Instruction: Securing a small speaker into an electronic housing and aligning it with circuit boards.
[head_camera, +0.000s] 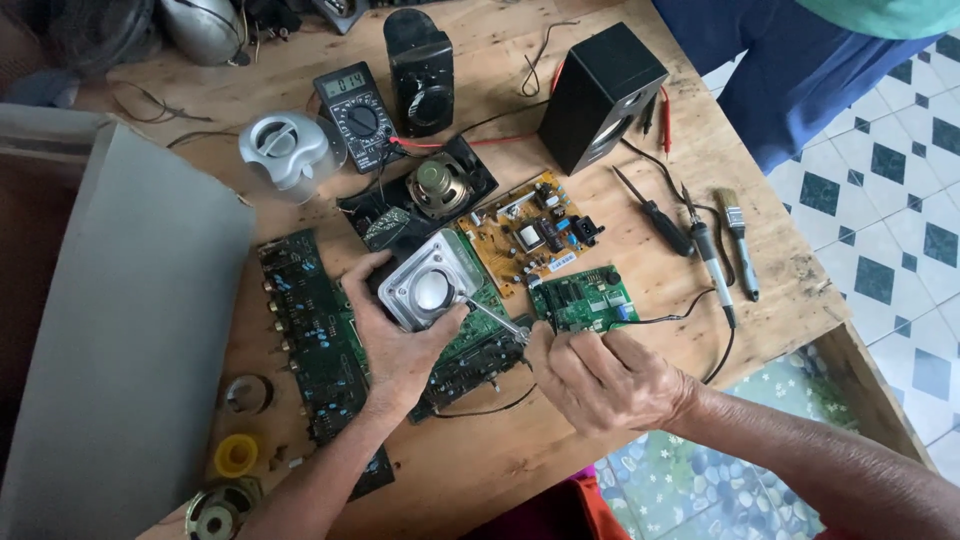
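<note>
Left hand (400, 345) has its grip closed around the square silver-framed speaker (428, 282), steadying it tilted above the green circuit boards (470, 350) on the tabletop (500, 450). Right hand (600, 380) pinches a thin metal tool (492, 318), tip meeting the speaker's rim. Just beyond the right grip lies a small green board (583, 298). No containers with visible contents.
</note>
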